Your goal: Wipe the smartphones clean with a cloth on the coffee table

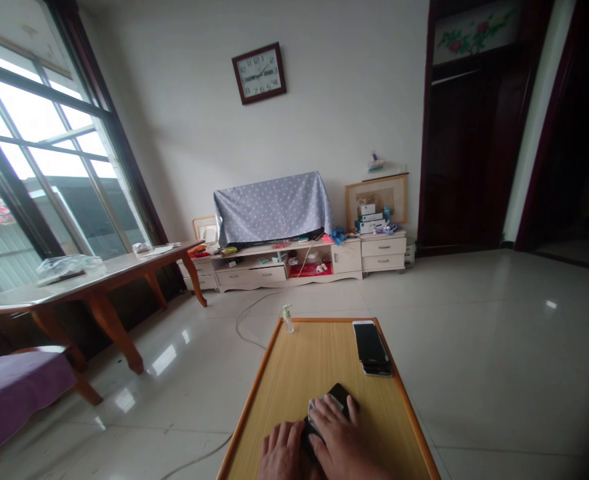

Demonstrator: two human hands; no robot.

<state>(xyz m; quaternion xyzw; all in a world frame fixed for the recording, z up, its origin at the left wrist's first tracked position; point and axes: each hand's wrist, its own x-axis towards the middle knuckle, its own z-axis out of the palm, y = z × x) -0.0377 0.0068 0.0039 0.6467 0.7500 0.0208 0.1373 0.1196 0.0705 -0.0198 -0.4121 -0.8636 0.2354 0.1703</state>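
Black phone (pixel 341 395) lying on desk (pixel 294 360), toward near edge, gripped under both hands: left hand (pixel 280 453) clasping lower side, right hand (pixel 339 433) pressing pale cloth (pixel 319 408) onto it. Second phone (pixel 371 348) beyond, to right; pump bottle (pixel 287 319) at far edge.

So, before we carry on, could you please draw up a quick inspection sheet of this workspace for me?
Surface: low wooden table with an orange-brown rim.
Job's things: dark phone-shaped object and white cloth.
Clutter: stacked phones and pump bottle on the table.
Hands: left hand and right hand rest on the object and cloth.
Cables: thin white cable on the floor.
Surroundings: tiled floor, cloth-draped cabinet, wall clock.
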